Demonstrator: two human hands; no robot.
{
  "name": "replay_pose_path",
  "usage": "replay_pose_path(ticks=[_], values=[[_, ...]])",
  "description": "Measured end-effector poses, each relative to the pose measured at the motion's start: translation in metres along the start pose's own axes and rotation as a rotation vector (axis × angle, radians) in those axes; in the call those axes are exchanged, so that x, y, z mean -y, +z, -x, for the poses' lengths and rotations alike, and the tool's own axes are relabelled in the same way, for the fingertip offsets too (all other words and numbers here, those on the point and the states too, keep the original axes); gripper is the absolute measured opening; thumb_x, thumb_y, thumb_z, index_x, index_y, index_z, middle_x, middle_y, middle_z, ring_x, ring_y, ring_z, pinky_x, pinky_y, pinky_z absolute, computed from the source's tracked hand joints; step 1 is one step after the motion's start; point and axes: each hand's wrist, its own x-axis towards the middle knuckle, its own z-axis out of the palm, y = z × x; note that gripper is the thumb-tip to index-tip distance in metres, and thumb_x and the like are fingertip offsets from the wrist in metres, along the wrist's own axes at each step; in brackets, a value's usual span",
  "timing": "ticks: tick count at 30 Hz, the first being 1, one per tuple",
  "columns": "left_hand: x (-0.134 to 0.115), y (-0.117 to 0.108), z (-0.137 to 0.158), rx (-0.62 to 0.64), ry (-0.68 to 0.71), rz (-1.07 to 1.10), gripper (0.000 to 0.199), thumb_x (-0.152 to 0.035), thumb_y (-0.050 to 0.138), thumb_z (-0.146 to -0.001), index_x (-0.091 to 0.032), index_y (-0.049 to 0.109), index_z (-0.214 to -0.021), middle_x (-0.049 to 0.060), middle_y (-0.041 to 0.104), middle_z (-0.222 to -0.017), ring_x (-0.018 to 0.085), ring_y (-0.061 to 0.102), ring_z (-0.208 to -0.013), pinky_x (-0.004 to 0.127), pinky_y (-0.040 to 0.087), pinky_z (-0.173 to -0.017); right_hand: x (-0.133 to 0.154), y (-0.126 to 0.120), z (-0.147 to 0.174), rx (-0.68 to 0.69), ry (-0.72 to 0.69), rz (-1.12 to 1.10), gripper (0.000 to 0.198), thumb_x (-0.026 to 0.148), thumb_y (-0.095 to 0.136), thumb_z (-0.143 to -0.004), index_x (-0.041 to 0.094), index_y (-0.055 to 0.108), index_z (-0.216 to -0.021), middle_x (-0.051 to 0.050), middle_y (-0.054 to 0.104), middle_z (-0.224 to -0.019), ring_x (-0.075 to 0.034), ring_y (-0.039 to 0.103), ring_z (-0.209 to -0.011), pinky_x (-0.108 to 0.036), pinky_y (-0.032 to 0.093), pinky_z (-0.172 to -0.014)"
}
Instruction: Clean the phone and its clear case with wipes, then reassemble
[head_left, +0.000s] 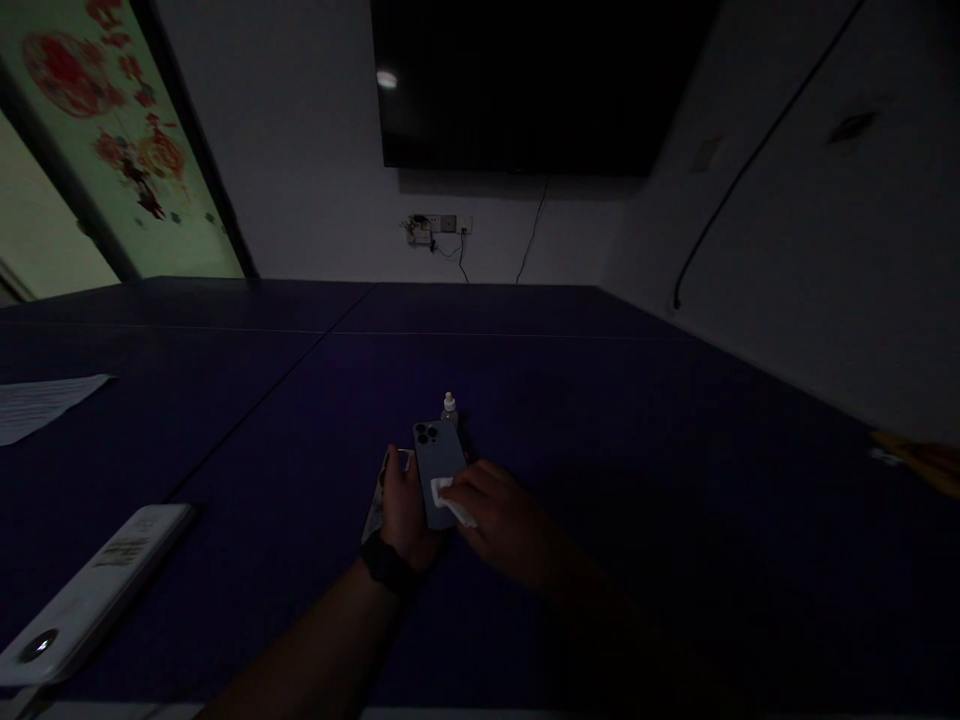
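Note:
My left hand (406, 510), with a dark band on its wrist, is closed around a blue-grey smartphone (436, 458), its back and camera lenses facing up. In my right hand (499, 515) is a folded white wipe (455, 506), pressed against the lower part of the phone's back. A small bottle with a white cap (449, 404) stands just beyond the phone's top edge. Partly hidden behind my left hand lies a flat, patterned object like a phone case (373, 512); I cannot tell exactly what it is.
A dark blue table (570, 420) spreads around my hands. On the left lie a long white device (112, 575) and a printed paper sheet (45, 405). At the right edge is a yellow item (919, 462). A large dark screen (525, 90) hangs above wall sockets (442, 224).

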Motion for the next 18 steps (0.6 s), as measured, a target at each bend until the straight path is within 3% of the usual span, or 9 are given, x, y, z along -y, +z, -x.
replay_pose_path(ticks=[4,9,14,18], values=[[0.0002,0.0007,-0.0001,0.004,-0.012,-0.02,0.056,-0.063,0.045,-0.098,-0.017,0.069,-0.117,0.012,0.076,-0.103,0.03,0.073,-0.099,0.044,0.053,-0.094,-0.0012,-0.0003,0.001,0.052,-0.115,-0.064,0.025,0.011,0.071,-0.086,0.02,0.071,-0.109,-0.007,0.071,-0.104,-0.023,0.064,-0.101,-0.038,0.054,-0.09],[-0.0003,0.0017,-0.0006,-0.028,0.004,-0.023,0.056,-0.063,0.04,-0.099,-0.017,0.07,-0.111,0.011,0.076,-0.101,0.03,0.073,-0.1,0.044,0.053,-0.096,-0.0009,-0.0011,0.0005,0.005,0.005,-0.009,0.026,0.009,0.067,-0.089,0.02,0.07,-0.112,-0.007,0.071,-0.107,-0.023,0.063,-0.102,-0.039,0.054,-0.091],[0.0005,-0.0037,-0.0012,0.026,-0.033,-0.048,0.054,-0.061,0.043,-0.099,-0.018,0.069,-0.117,0.012,0.076,-0.108,0.03,0.071,-0.105,0.046,0.051,-0.099,-0.0017,-0.0037,0.0007,0.079,-0.125,-0.082,0.023,0.013,0.072,-0.086,0.018,0.071,-0.109,-0.007,0.071,-0.103,-0.022,0.063,-0.1,-0.038,0.053,-0.091],[0.002,-0.0048,-0.0015,0.017,-0.019,-0.045,0.055,-0.063,0.043,-0.098,-0.018,0.069,-0.116,0.012,0.076,-0.105,0.03,0.072,-0.104,0.045,0.052,-0.098,-0.003,-0.003,-0.0001,0.027,-0.032,-0.041,0.027,0.009,0.069,-0.086,0.02,0.07,-0.11,-0.007,0.071,-0.107,-0.023,0.063,-0.103,-0.039,0.053,-0.092]])
